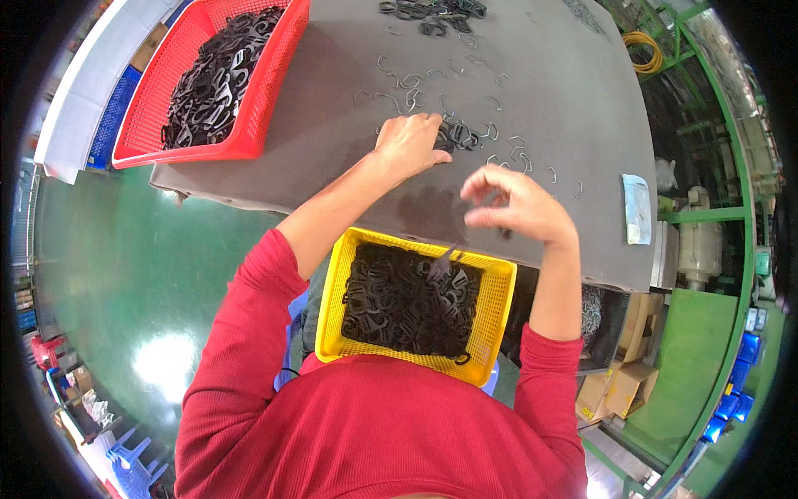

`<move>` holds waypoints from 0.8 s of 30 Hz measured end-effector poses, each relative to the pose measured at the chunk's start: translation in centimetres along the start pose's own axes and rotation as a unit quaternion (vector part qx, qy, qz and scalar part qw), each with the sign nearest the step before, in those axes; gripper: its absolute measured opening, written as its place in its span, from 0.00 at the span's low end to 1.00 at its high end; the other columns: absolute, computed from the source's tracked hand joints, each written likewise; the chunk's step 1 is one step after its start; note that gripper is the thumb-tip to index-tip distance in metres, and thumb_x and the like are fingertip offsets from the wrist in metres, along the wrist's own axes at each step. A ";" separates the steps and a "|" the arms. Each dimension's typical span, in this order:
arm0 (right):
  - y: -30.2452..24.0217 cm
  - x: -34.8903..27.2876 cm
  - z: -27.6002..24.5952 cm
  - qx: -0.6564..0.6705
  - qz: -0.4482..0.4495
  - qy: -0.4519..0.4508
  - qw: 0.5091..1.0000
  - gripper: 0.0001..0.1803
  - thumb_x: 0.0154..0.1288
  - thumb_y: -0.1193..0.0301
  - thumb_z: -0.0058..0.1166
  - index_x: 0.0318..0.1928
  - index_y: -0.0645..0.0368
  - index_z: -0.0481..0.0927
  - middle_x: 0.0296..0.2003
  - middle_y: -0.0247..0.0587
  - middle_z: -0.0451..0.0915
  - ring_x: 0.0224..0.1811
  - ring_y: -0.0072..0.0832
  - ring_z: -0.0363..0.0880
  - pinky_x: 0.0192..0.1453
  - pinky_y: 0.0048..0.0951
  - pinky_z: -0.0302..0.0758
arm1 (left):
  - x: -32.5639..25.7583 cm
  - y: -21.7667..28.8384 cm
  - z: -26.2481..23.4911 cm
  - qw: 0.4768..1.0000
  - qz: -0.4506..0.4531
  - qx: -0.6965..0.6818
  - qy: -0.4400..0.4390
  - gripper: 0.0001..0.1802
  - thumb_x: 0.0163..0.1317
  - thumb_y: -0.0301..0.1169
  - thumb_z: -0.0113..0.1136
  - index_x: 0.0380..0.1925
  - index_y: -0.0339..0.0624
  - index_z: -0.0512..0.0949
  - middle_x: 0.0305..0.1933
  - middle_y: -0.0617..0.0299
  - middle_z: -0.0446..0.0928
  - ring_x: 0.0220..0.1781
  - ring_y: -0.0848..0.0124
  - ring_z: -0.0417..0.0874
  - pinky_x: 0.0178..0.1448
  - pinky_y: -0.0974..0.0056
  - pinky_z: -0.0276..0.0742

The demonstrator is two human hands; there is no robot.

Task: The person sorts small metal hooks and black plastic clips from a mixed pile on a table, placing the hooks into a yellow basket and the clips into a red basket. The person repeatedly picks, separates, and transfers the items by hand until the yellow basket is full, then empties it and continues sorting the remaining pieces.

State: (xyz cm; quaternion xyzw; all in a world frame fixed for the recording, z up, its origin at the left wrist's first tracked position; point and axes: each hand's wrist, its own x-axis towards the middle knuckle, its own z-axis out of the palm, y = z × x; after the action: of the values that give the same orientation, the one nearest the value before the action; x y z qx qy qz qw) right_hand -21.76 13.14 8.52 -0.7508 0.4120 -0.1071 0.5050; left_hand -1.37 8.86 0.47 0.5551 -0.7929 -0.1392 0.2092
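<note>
Left hand pressed on small black clips at table centre, fingers closed over them; right hand at 4 o'clock, fingers curled, contents unclear; clips likely light, stiff, best pinched by edges.

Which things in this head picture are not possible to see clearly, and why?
- Left hand: its fingertips are hidden behind the hand, so its grip on the black clips is unclear.
- Right hand: motion blur; anything pinched is too small to tell.
- Dark piece above the yellow basket: blurred shape.
- Red basket: far end cut off by the top edge.
</note>
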 end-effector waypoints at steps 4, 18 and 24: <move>6.9 5.3 -0.6 -0.191 0.054 0.329 0.923 0.16 0.52 0.63 0.65 0.39 0.58 0.80 0.42 0.43 0.77 0.42 0.35 0.78 0.45 0.35 0.75 | 0.7 0.8 0.5 0.989 0.056 0.123 -0.051 0.18 0.55 0.42 0.60 0.35 0.36 0.76 0.34 0.51 0.79 0.39 0.54 0.82 0.41 0.53 0.77; 5.7 6.8 -4.3 -0.109 0.138 0.330 0.927 0.14 0.47 0.70 0.67 0.36 0.58 0.80 0.30 0.36 0.84 0.34 0.26 0.81 0.41 0.31 0.74 | 3.1 -6.1 -3.8 0.958 -0.122 -0.226 0.123 0.15 0.57 0.40 0.59 0.37 0.42 0.84 0.25 0.60 0.80 0.29 0.73 0.78 0.38 0.66 0.74; 3.7 5.1 -4.1 -0.186 0.176 0.352 0.900 0.11 0.50 0.67 0.65 0.35 0.54 0.81 0.30 0.35 0.83 0.35 0.28 0.81 0.40 0.31 0.74 | 2.1 -7.6 -4.6 0.950 -0.144 -0.260 0.092 0.14 0.56 0.40 0.61 0.35 0.43 0.84 0.24 0.67 0.78 0.26 0.78 0.71 0.32 0.69 0.70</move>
State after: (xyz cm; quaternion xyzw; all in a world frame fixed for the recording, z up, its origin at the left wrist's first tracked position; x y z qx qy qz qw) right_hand -22.80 6.17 6.00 -0.6597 0.7009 -0.1953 0.1883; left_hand 6.46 4.35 1.42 0.5998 -0.6184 -0.3178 0.3961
